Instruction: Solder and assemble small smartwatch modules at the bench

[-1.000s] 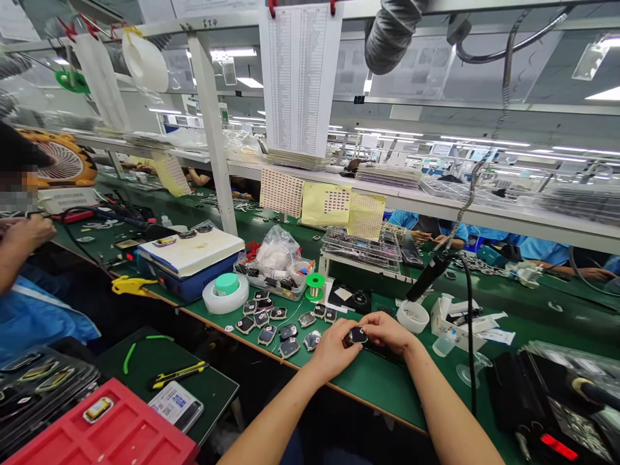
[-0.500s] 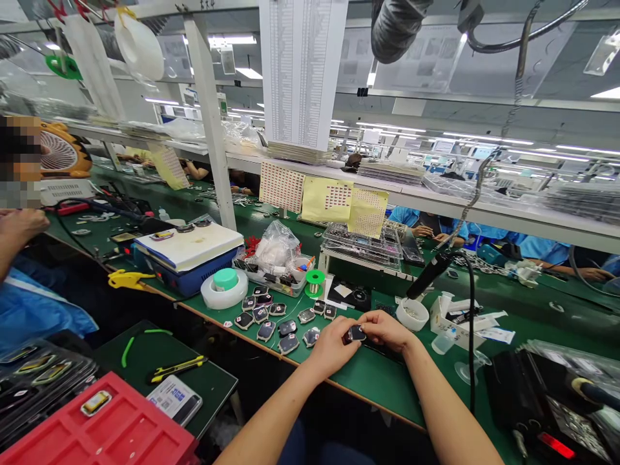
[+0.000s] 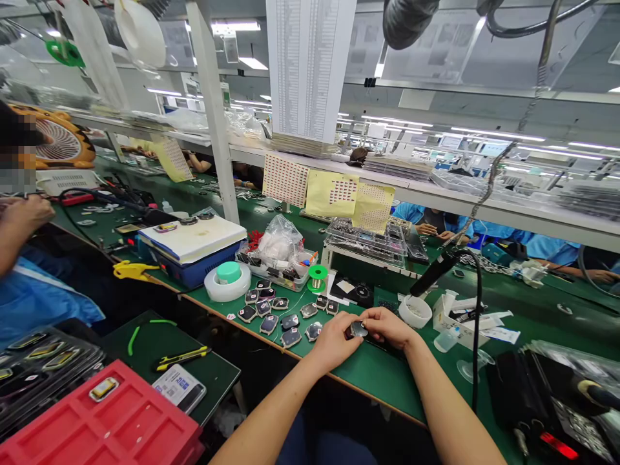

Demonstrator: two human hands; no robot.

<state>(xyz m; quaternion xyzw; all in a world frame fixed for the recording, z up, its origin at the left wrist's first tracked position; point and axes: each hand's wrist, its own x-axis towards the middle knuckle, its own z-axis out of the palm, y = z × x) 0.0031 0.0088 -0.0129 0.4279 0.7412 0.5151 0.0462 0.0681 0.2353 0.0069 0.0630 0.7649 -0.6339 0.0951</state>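
Between both hands is a dark square smartwatch case (image 3: 358,329), held just above the front of the green bench. My left hand (image 3: 335,341) grips its left side, fingers closed. On the right side, the thumb and fingers of my right hand (image 3: 387,328) pinch its edge; the fingertips partly cover it. Several similar watch cases (image 3: 291,337) with small labels lie on the bench to the left of my left hand. A dark flat item lies partly hidden beneath my right hand; I cannot make out its kind.
A solder spool (image 3: 317,278), a tape roll (image 3: 227,282) and a plastic bin (image 3: 281,265) stand behind the watch cases. A white bowl (image 3: 415,311) and a hanging black tool (image 3: 431,274) are at right. A red tray (image 3: 111,420) sits lower left. A co-worker's hand (image 3: 24,216) shows at far left.
The watch case has tilted in my hands, so its face now catches more light. The whole view has shifted slightly; both hands keep their hold.
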